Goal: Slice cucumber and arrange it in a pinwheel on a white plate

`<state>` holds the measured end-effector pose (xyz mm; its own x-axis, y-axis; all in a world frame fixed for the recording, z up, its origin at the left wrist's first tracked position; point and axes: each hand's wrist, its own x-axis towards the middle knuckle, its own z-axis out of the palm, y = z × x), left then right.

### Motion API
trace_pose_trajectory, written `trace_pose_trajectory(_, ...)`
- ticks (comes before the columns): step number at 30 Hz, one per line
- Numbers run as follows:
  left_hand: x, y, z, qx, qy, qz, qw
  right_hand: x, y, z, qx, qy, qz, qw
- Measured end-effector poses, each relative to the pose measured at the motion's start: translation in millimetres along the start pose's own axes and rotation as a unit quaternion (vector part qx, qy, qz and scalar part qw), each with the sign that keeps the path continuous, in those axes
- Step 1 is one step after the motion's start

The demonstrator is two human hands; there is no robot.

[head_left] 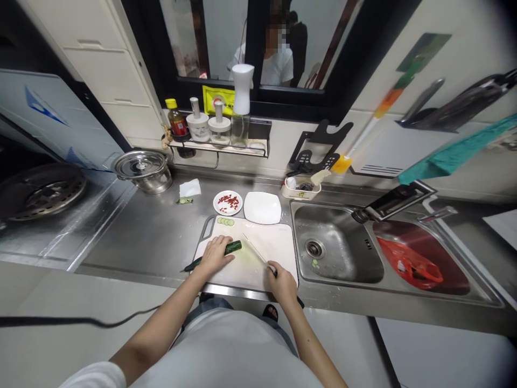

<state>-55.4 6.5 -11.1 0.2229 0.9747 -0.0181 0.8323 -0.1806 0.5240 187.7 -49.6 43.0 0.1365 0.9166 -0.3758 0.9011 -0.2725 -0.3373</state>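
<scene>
A dark green cucumber (233, 247) lies across the left part of the white cutting board (266, 272), its thin end reaching past the board's left edge. My left hand (216, 254) is closed over its middle. In my right hand (282, 281) is a knife (254, 248), gripped by its dark handle, the blade pointing up and left, just right of the cucumber's cut end and apart from it. Several thin cucumber slices (225, 221) lie in a row at the board's top left. Beyond the board stand a plate of red pieces (228, 203) and a white square plate (262, 208).
A double sink (339, 264) adjoins the board on the right, with a red plastic bag (412, 264) in its far basin. A lidded steel pot (145, 172) stands back left, near a white tissue (189, 188) and cucumber scraps (184, 201). Above, a rack (226, 148) holds seasoning containers.
</scene>
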Motion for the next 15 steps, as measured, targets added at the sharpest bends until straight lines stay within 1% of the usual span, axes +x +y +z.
trace_pose_trajectory(3,-1,-3,2.3,0.003,-0.003,0.002,1.000,1,0,2,0.013,-0.004,-0.010,1.000)
trace_pose_trajectory(7,-1,-5,2.5,0.005,0.004,0.023,1.000,3,-5,3,-0.003,-0.023,-0.037,0.999)
trace_pose_trajectory(11,0,0,4.3,0.006,0.029,0.051,0.998,5,-15,5,-0.031,-0.055,-0.044,0.997)
trace_pose_trajectory(15,3,3,11.0,-0.009,0.046,0.070,0.996,6,-28,7,-0.039,-0.060,-0.067,0.995)
